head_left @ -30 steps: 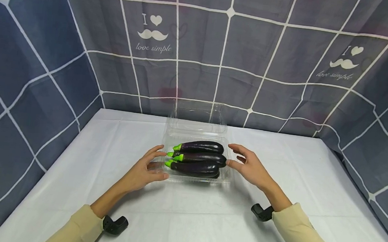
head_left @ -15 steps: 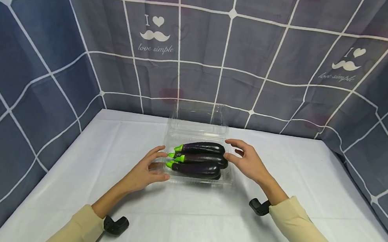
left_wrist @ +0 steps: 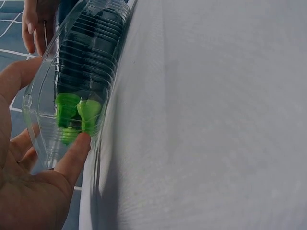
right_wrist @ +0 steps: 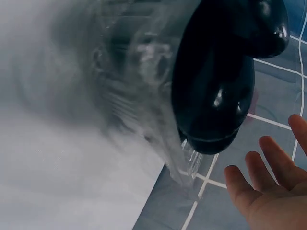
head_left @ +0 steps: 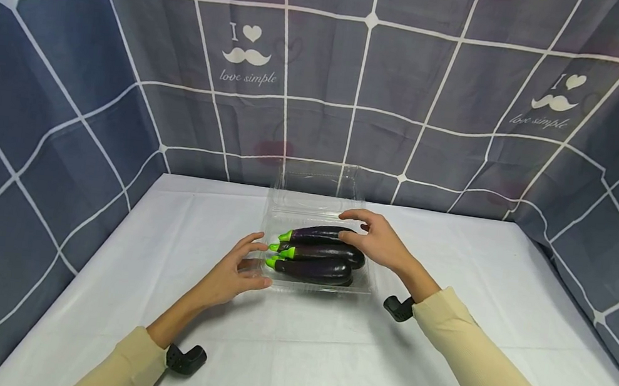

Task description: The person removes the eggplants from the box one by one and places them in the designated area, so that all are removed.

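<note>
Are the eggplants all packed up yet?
Almost. Done: the eggplants lie stacked in the clear box. In hand: the left hand steadies its end, and the right hand reaches over them. Left: the lid is not yet closed.

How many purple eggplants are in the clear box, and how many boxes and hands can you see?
Eggplants: 3 plainly in view, stacked; a fourth may lie underneath, too hidden to tell
Clear plastic box: 1, lid open
Hands: 2, the left hand touching the box's end, the right hand over the eggplants
Total: 6
</note>
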Demonstrator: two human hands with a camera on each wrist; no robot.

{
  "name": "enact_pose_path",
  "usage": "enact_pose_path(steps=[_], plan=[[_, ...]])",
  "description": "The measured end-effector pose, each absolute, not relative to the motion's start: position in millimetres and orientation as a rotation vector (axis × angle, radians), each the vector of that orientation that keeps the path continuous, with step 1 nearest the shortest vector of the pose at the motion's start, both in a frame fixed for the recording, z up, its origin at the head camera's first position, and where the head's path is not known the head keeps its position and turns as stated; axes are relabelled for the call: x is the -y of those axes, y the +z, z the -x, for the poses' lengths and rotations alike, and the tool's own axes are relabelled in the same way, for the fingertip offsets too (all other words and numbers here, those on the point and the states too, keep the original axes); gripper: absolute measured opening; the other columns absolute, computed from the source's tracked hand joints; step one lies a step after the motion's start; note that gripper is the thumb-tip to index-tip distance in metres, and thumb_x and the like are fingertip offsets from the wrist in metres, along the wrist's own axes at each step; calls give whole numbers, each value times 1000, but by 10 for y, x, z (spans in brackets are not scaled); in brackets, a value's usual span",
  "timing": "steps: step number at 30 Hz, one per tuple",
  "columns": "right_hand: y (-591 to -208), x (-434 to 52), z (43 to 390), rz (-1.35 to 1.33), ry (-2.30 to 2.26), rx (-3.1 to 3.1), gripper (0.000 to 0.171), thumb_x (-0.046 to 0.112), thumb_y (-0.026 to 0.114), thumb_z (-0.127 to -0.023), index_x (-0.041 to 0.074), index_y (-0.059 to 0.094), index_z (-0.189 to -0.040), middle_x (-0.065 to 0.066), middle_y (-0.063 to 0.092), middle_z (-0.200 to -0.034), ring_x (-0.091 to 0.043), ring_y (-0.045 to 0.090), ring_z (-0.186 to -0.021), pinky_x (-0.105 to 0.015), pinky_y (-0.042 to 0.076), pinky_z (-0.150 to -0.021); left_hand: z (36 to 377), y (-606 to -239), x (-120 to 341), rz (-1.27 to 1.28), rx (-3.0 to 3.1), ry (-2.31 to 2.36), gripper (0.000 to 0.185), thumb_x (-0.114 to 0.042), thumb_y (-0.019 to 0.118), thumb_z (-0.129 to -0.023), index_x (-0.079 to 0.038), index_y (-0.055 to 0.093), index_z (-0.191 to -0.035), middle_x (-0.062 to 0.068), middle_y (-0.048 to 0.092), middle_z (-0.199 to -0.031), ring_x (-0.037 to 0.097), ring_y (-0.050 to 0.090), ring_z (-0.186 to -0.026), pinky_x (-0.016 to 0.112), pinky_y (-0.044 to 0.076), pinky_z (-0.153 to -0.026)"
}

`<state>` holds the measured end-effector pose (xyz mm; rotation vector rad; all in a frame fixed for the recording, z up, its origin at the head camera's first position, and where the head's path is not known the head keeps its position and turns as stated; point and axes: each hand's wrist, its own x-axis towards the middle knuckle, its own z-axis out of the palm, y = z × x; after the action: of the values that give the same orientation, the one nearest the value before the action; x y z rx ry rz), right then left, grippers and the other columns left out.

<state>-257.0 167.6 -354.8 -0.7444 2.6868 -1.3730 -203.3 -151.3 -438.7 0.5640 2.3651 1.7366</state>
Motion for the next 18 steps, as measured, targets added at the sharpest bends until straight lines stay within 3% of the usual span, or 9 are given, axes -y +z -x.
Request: enact_pose_path(steps=[7, 18], plan=[[-3588, -1566, 2691, 791, -1335, -2669, 36, 15, 68, -90, 1, 66, -123, -15, 62, -128, -32, 49, -127, -52, 37, -107, 2038, -4399, 1512, -563, -2365, 1734, 66, -21, 80, -86, -2, 47, -140, 5, 13, -162, 45, 40, -133, 50, 43, -103], [-3668, -1455, 2802, 774, -1269, -2637, 37, 17, 68, -89, 3, 66, -123, -13, 61, -131, -36, 47, -130, -51, 40, -105, 2043, -4413, 1517, -569, -2368, 1737, 64, -20, 79, -86, -4, 47, -139, 4, 12, -163, 45, 40, -133, 50, 43, -103]])
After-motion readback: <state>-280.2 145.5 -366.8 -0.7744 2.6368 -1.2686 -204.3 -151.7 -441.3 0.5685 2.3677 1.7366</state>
